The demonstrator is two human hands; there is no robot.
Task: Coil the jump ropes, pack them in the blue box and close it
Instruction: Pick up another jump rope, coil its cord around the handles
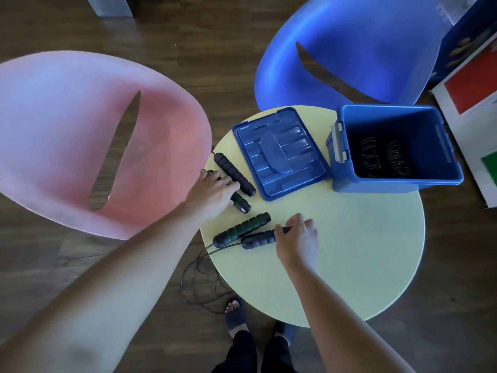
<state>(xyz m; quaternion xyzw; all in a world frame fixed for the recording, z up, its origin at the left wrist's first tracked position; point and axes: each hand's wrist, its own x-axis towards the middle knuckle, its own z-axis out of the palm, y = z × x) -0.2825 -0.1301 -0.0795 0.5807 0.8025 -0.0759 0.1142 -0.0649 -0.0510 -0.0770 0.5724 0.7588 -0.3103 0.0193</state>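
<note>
Head view: left hand curls round a green-ringed handle near the table edge. Right hand clutches a black handle, which touches a second green handle. Thin cords spill off the edge into loose loops on the floor. Across the table the box stands open, coils inside, lid flat beside it. Those foam grips look soft, light and non-slip, so that's the place to hold. The cord looks springy and tangle-prone; it probably wants pinching as it winds.
</note>
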